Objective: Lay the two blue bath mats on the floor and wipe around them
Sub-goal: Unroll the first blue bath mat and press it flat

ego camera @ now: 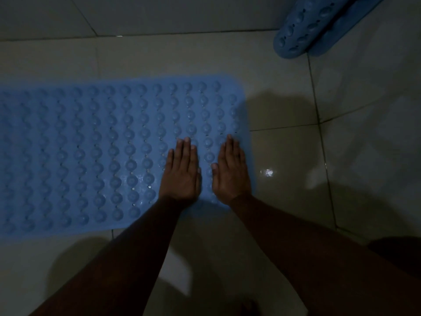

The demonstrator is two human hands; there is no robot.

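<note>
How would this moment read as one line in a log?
first mat: flat on floor | left hand, right hand: open, pressing it | second mat: folded, far right

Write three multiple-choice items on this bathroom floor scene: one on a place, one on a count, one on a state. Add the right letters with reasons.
1. Where does the second bath mat lie?
A. upper right
B. lower left
C. under the flat mat

2. How many hands rest on the flat bath mat?
A. none
B. one
C. two

3. In what state is the second bath mat?
A. spread flat
B. folded or rolled
C. held up

Key: 1 A, it sits in the far right corner. 2 C, the left hand and right hand press palms down. 3 B, its layers are doubled over on the tiled floor.
</note>
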